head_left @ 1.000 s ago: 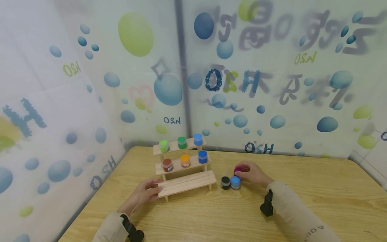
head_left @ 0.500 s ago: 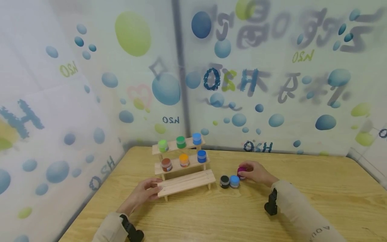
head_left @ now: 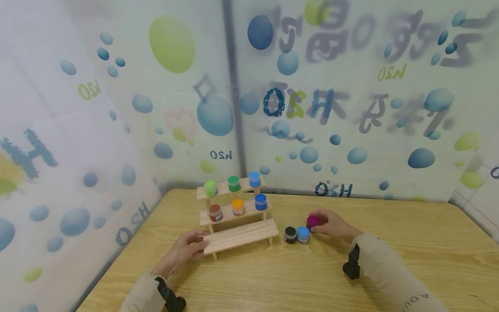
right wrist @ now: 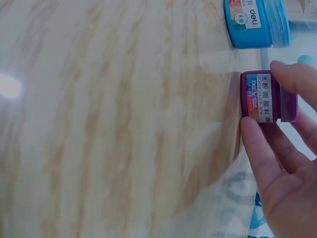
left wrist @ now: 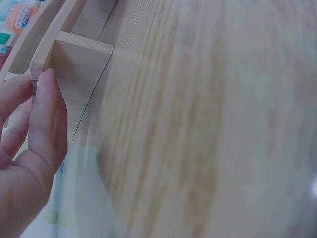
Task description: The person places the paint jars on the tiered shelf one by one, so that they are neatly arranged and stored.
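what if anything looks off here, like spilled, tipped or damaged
Nothing looks spilled, tipped or damaged: the jars on the wooden rack stand upright, as does the magenta jar in the right hand. The one oddity is the backdrop, whose H2O lettering reads backwards.

A capped, labelled purple jar [head_left: 312, 222] is upright, right of lower centre in the head view, and a pale wooden three-tiered rack [head_left: 241, 237] stands angled at lower centre.
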`<state>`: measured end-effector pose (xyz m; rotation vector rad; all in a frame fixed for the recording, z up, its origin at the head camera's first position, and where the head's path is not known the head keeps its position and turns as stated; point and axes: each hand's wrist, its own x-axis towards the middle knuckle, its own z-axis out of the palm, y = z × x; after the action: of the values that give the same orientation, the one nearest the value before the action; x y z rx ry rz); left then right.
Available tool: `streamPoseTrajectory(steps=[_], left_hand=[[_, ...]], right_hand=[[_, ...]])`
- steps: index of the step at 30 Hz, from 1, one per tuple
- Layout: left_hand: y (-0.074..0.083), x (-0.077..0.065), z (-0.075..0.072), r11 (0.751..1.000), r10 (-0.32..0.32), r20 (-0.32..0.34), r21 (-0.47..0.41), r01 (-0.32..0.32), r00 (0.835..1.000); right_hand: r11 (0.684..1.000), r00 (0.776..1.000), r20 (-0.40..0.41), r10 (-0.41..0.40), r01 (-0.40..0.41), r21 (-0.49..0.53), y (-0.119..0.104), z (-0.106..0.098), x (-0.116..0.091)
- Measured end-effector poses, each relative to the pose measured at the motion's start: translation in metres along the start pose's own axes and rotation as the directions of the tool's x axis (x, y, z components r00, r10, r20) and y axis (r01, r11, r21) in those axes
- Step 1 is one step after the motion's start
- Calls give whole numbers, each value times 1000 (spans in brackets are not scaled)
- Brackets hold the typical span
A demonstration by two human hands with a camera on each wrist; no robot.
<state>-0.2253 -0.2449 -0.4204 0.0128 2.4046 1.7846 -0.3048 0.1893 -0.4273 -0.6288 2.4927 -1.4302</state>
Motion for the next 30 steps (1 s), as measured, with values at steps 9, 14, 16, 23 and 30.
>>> streamPoseTrajectory(steps=[9,14,16,23,30], left_hand=[[0,-1,-1,1000,8,4,8,-8,1000],[-2,0,-2,1000,25,29,11,-25,999],[-3,1,-3,999,30,33,12,-31,999],[-4,3,-2,1000,11,23,3,-11,1000],[-3,1,-2,1000,11,20,7,-11,1000]], right_hand=[[999,998,-44,34,-35,-28,-8,5,0],[998,997,-67,49,-52,-42,-10,6,0],[998,996,-79,50,-54,-45,-12,5,0],[999,991,-128,31,-35,-36,-24,1,1],[999,992,-123,16,-21,-38,-39,2,0]])
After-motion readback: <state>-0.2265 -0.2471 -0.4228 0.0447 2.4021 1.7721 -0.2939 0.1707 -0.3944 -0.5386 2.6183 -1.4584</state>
